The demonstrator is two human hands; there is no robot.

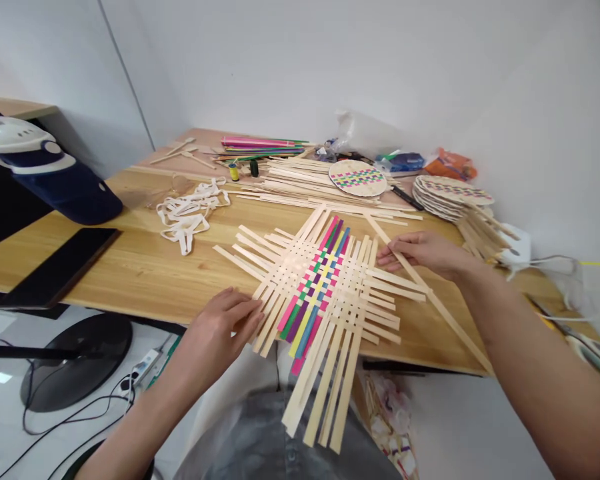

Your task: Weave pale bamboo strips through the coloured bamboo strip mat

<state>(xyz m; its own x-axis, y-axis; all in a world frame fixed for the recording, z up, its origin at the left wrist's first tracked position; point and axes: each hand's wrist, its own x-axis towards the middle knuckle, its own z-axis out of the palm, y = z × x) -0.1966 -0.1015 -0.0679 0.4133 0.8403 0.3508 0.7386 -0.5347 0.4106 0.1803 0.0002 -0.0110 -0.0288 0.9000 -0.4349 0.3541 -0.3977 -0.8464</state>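
Observation:
A half-woven bamboo mat (347, 300) lies over the front edge of the table, its pale strip ends fanning out on all sides. Pink, green, purple, yellow and blue strips run through its middle, and several long ends hang over my lap. My left hand (230, 317) pinches the mat's left edge, thumb and fingers at the strip ends. To the right of the mat, my right hand (420, 253) is closed on a long loose bamboo strip (457, 327). That strip slants from behind the mat down towards my right forearm.
Behind the mat lie loose bamboo strips (300, 175), a finished round woven disc (358, 179) and a stack of discs (450, 197). White ribbon (185, 213) is heaped on the left, near thread spools (234, 173). A dark blue bottle-shaped object (63, 183) stands far left.

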